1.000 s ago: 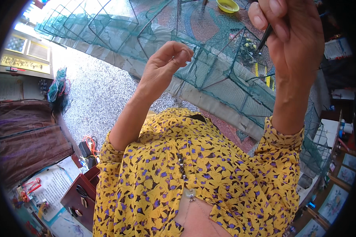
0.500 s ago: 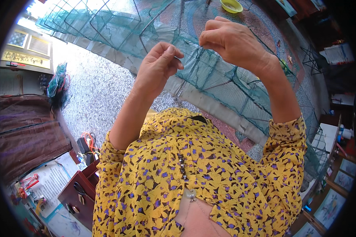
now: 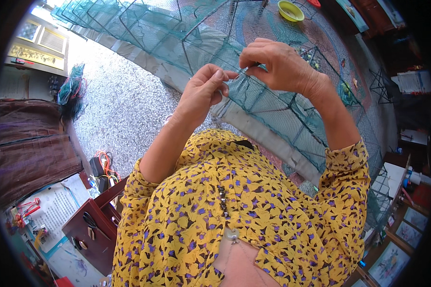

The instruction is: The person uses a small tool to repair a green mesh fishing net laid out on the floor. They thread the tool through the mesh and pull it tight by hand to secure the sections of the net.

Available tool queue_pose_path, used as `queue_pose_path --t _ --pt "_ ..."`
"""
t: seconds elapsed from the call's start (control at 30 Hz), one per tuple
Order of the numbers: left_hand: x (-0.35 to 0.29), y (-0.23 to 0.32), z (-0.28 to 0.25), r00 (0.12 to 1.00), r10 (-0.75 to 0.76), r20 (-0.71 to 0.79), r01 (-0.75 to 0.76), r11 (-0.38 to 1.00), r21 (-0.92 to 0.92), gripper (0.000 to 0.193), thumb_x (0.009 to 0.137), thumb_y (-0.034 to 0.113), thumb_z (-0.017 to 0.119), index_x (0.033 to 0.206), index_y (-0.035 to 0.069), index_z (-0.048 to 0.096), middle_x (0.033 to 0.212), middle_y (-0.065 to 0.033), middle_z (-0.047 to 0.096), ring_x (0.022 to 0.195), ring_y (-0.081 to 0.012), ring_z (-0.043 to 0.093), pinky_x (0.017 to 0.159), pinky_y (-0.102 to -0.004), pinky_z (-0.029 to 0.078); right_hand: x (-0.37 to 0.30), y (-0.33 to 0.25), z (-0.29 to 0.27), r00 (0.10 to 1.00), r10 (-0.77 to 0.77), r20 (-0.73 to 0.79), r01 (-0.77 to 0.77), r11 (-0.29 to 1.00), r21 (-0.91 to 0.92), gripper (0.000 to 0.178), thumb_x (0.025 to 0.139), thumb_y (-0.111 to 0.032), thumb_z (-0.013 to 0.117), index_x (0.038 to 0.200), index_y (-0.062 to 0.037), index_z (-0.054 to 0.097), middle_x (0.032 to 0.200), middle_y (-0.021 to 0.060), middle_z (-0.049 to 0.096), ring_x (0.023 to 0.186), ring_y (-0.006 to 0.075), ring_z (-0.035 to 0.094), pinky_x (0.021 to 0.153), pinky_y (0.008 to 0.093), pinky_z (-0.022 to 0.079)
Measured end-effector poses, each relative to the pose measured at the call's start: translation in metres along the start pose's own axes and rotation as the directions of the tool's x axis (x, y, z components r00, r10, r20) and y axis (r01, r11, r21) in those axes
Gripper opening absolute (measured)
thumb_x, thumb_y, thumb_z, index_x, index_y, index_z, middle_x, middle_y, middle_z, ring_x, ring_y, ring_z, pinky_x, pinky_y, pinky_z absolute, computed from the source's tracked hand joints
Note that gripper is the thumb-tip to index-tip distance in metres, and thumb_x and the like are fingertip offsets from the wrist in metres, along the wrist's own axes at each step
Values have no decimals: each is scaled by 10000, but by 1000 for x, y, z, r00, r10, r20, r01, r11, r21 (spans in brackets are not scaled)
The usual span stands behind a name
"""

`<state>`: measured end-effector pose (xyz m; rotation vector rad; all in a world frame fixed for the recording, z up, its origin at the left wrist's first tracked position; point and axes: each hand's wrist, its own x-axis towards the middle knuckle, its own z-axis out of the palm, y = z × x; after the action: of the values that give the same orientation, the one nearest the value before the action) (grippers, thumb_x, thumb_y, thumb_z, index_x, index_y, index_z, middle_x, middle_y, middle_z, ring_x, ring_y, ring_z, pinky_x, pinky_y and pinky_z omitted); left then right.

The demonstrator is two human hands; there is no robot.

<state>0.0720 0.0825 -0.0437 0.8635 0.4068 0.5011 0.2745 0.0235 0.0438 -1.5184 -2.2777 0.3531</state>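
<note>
Green mesh netting (image 3: 261,100) is stretched over thin dark frames in a long row of box-like sections. My right hand (image 3: 282,67) is closed in a pinch above it, and a gathered peak of the mesh rises to its fingertips. Close on its left, my left hand (image 3: 205,93) has its thumb and fingers bent together, the index fingertip reaching to that gathered mesh. Whatever lies between the left fingers is too small to make out. Any thread or tool within the right-hand pinch is hidden.
A pale cloth strip (image 3: 273,138) runs under the netting's near edge. Beyond stands a yellow-green basin (image 3: 291,11). At left hangs a bundle of green netting and cords (image 3: 72,91). A dark red box with scissors (image 3: 93,229) and papers (image 3: 57,210) are at lower left.
Both hands have come lower in the view. The left index finger has straightened toward the right fingertips, and the gap between the hands has narrowed to contact or nearly so.
</note>
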Motion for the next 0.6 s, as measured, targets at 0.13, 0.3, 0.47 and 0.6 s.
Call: queue_pose_path --t 0.13,0.3,0.47,0.6 --pt "-3 -5 -4 996 -58 -61 47 984 -170 136 994 197 469 960 73 512 992 -73 600 715 -65 514 543 -160 371 4 -12 11 1000 11 -3 -10 995 96 129 752 -126 705 807 -76 599 871 67 566 867 264 565 729 359 455" --pt "-4 -13 2 998 -52 -24 47 982 -182 134 986 204 488 948 78 509 887 -17 556 745 -72 517 583 -168 389 1 -14 23 976 -184 -112 178 982 -65 120 745 -184 724 817 -151 633 924 18 554 897 236 558 810 363 412" --pt "-9 -10 21 909 416 34 -394 828 399 182 871 76 586 1042 29 545 967 -42 581 874 -207 562 784 -321 473 10 -63 13 920 -256 -296 308 941 142 126 780 -164 700 877 -134 624 849 10 644 855 180 603 789 336 440" --pt "0 -6 33 779 580 237 -530 407 744 271 810 17 595 1079 41 570 1100 -125 567 1007 -327 513 875 -403 421 12 -90 -15 875 16 -485 306 756 578 91 838 -104 669 878 -56 602 828 41 640 702 147 621 627 257 482"
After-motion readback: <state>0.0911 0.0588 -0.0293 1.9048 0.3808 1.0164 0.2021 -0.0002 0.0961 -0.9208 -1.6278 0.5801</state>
